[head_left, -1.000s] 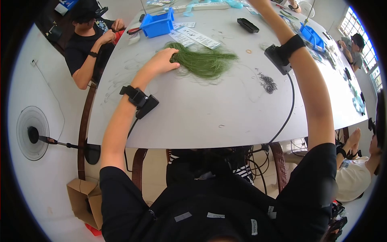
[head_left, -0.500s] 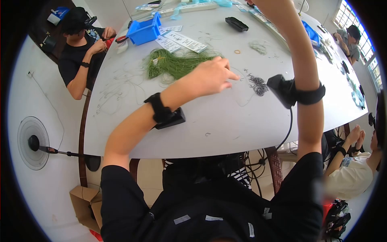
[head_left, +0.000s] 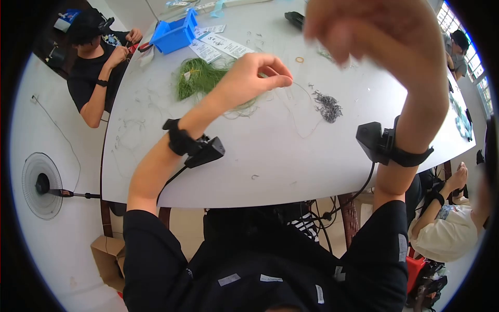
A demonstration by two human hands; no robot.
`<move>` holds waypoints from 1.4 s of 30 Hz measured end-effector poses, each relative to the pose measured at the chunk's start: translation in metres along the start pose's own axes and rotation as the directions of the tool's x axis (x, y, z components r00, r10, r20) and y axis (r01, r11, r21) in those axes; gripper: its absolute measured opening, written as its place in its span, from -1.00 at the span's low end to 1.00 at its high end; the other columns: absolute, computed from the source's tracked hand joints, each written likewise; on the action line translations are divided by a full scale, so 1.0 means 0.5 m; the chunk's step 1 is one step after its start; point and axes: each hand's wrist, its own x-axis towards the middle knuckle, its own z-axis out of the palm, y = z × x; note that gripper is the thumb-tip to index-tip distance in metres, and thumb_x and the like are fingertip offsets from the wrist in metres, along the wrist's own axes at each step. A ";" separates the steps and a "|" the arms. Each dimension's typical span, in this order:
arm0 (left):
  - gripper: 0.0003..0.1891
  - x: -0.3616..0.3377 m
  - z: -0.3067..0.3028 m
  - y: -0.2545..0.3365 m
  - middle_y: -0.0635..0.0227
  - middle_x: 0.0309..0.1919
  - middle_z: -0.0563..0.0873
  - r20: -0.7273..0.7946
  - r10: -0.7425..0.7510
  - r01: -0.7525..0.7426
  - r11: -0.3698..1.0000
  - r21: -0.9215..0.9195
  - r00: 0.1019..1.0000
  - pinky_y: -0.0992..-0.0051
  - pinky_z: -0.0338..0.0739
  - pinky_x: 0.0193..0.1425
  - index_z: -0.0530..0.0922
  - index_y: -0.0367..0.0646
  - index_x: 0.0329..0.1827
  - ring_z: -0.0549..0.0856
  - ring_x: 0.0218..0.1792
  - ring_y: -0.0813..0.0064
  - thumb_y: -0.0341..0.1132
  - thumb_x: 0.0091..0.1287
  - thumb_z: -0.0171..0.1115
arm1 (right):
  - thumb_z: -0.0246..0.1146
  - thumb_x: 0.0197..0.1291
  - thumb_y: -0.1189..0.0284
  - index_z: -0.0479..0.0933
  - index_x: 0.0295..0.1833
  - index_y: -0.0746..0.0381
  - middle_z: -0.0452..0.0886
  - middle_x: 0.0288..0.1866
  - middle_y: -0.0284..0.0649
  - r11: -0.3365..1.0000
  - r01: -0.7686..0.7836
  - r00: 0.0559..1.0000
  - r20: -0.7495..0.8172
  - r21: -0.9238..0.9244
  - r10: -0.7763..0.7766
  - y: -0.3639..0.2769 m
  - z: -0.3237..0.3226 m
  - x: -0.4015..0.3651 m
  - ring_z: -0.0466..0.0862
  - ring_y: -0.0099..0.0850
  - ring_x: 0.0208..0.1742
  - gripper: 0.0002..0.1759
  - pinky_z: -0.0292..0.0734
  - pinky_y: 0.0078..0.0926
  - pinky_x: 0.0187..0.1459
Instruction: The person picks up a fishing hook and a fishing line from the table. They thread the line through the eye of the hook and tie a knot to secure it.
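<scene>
Over the table (head_left: 218,182), my left hand (head_left: 254,78) pinches thumb and forefinger together on a thin fishing line (head_left: 295,122), which loops down to the right. To the right of those fingertips lies a pile of small dark fish hooks (head_left: 327,106). A bundle of green line (head_left: 195,78) is partly hidden behind my left hand and forearm. My right hand (head_left: 371,39) is raised high at the top right, close to the camera. Motion smears its fingers, so whether they hold anything cannot be made out.
A blue bin (head_left: 174,34) and printed cards (head_left: 223,44) lie at the back left. A small ring (head_left: 299,59) and a black tray (head_left: 294,20) sit farther back. One loose hook (head_left: 254,177) is near the front edge. Other people sit on both sides.
My right hand has come down into view from the top edge. My left hand has gone from spread fingers to a pinch on the line. The whole view has shifted slightly.
</scene>
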 end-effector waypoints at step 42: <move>-0.79 -0.081 -0.098 0.100 0.61 -0.66 0.30 -0.212 -0.167 0.039 0.863 -0.504 0.963 0.72 0.06 -0.60 0.41 -0.14 -0.31 0.23 -0.68 0.79 -0.18 0.34 0.05 | 0.33 -0.12 0.64 0.59 -0.42 0.25 0.56 -0.51 -0.36 0.877 0.021 1.000 -0.006 -0.481 -0.027 0.086 0.113 0.008 0.46 -0.60 -0.53 -0.90 0.30 -0.70 -0.55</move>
